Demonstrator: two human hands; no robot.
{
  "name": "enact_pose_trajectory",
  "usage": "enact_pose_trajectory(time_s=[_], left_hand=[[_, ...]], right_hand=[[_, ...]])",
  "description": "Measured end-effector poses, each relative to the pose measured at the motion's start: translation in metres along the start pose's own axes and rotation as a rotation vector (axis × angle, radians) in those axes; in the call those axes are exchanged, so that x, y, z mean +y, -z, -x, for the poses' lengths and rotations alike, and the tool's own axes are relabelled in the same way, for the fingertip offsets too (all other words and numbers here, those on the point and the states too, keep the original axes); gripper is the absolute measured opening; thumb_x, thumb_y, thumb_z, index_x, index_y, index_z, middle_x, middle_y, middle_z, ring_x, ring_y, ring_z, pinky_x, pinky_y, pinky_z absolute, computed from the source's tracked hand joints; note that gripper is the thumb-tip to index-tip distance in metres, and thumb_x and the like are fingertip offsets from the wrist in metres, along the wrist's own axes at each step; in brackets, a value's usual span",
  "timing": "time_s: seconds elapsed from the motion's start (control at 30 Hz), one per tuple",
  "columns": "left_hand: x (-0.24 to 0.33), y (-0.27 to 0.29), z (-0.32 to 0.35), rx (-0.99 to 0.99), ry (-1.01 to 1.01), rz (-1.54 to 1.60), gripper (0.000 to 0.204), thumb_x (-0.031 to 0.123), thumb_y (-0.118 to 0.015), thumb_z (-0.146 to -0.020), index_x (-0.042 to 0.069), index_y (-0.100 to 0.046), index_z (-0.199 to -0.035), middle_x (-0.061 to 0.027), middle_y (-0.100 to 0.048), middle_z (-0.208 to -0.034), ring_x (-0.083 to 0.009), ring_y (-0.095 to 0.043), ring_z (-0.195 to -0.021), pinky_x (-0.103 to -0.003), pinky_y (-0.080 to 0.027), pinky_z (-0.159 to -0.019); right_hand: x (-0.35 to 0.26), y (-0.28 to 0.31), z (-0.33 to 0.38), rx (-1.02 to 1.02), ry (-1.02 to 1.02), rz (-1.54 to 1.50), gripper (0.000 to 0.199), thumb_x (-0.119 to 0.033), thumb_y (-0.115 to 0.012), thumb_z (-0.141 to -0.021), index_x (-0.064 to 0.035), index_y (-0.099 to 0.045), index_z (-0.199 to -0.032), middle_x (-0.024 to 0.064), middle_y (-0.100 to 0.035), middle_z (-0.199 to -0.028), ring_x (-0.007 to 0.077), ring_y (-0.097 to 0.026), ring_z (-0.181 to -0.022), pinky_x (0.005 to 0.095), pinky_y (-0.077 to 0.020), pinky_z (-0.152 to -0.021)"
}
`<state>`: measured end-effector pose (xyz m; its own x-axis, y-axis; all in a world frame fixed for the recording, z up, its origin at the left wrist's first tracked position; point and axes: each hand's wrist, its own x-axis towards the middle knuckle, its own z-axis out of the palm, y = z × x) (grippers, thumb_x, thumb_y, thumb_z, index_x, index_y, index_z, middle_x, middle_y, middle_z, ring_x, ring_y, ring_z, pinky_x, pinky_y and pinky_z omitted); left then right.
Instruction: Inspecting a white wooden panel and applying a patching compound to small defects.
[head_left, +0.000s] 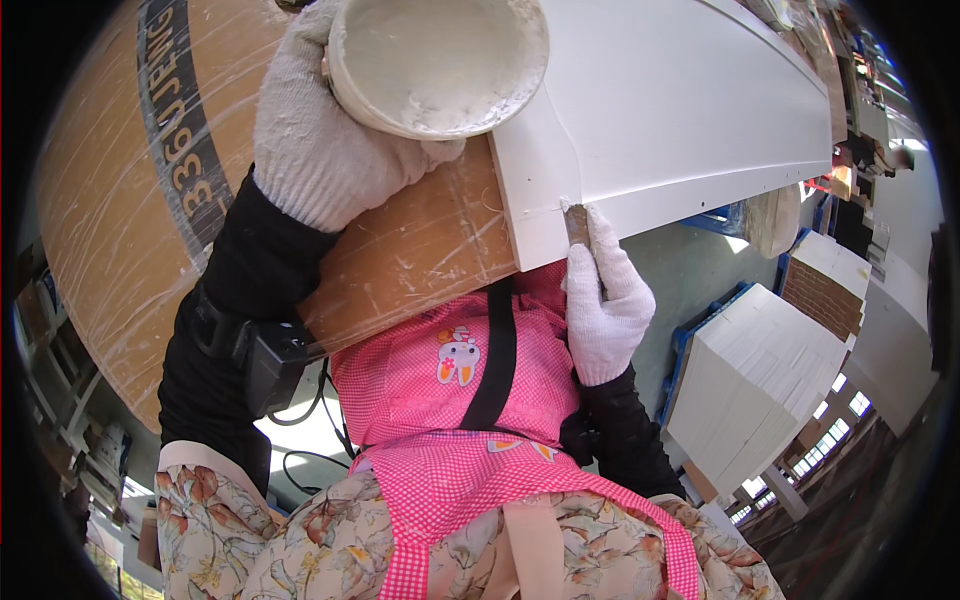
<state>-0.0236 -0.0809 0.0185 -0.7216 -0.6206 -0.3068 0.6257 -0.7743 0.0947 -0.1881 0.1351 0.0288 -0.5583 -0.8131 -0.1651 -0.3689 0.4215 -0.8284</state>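
My left hand (325, 150), in a white knitted glove, is closed around a round white tub (432, 132) at the top of the view. The tub is tilted so that its inside shows, with whitish paste smeared on the wall and rim. In my gloved right hand (608, 310) is a small putty knife (577, 224), its handle hidden by the fingers. The blade touches the near edge strip of a white panel (690, 90), close to its left corner. A thin line runs along the panel beside a raised lip.
A brown cardboard sheet (410, 235), film-wrapped with a dark printed band, lies left of the panel. Stacks of white boards (755, 365) stand on blue pallets at right. A black box (275, 370) with cables hangs by my left forearm. Someone (890, 158) is far right.
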Motion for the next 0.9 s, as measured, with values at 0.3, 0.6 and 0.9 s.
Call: enact_pose_trajectory(time_s=[0.3, 0.6, 0.9], left_hand=[[0.001, -0.002, 0.000, 0.020, 0.046, 0.056, 0.052, 0.047, -0.039, -0.102, 0.009, -0.059, -0.132, -0.0156, -0.064, -0.131, -0.0336, -0.062, -0.122, -0.056, -0.052, -0.103], [0.003, 0.001, 0.004, 0.036, 0.057, 0.120, 0.050, 0.044, -0.046, -0.097, 0.009, -0.061, -0.131, -0.0143, -0.065, -0.131, -0.0336, -0.062, -0.123, -0.059, -0.049, -0.104], [0.003, 0.000, 0.002, 0.067, 0.074, 0.067, 0.053, 0.046, -0.045, -0.097, 0.010, -0.061, -0.132, -0.0144, -0.064, -0.135, -0.0347, -0.061, -0.124, -0.060, -0.049, -0.103]], right_hand=[[0.004, -0.004, -0.004, 0.011, 0.236, 0.103, 0.038, 0.003, -0.065, -0.094, 0.0035, -0.065, -0.132, 0.0170, -0.075, -0.110, 0.0144, -0.072, -0.099, 0.0265, -0.0548, -0.085], [-0.009, -0.004, -0.003, -0.016, 0.148, 0.116, 0.038, 0.003, -0.065, -0.094, 0.0025, -0.065, -0.132, 0.0168, -0.077, -0.104, 0.0129, -0.072, -0.093, 0.0261, -0.0552, -0.083], [-0.010, -0.007, 0.001, -0.048, 0.060, 0.097, 0.037, 0.001, -0.065, -0.094, 0.0014, -0.066, -0.132, 0.0175, -0.077, -0.105, 0.0147, -0.073, -0.095, 0.0274, -0.0559, -0.084]])
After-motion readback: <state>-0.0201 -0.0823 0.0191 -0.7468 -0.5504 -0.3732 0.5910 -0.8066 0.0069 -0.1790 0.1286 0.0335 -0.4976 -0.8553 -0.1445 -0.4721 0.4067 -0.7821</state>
